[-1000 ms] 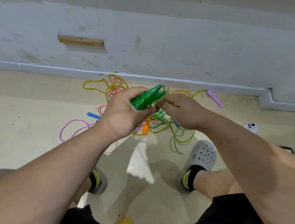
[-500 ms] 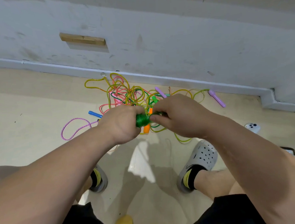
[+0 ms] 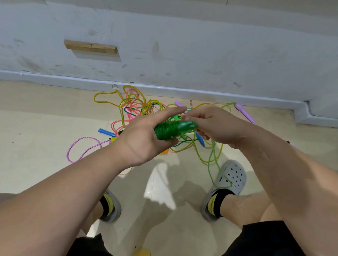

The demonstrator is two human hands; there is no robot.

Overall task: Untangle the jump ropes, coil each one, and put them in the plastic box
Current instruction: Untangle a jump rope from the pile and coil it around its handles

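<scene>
From my seat the pale wall (image 3: 199, 49) fills the top of the view and the beige floor (image 3: 38, 133) fills the rest. The tangle of jump ropes (image 3: 140, 107) lies on the floor against the skirting, just beyond both hands. The plastic box is nowhere in view. The left hand (image 3: 143, 136) holds the green rope (image 3: 172, 128) above the tangle, its grip wrapped round the wound end with the thumb underneath and the forefinger stretched along the top. The right hand (image 3: 220, 125) meets it from the other side, its grip pinching the handle end of the same bundle. I judge this rope nearly coiled, and the step in hand is fastening off the last turns. To do that well I'd hold the left grip firm on the windings so they don't spring loose. The right should tuck the free end under a turn, snug but not so tight that the slick cord kinks. A yellow-green strand (image 3: 212, 160) trails from the pile onto the grey shoe (image 3: 232, 175). I cannot tell whether it is snagged with the green one, so I'd check before lifting away. A purple handle (image 3: 245, 113) and a blue handle (image 3: 106, 132) lie at the pile's edges.
</scene>
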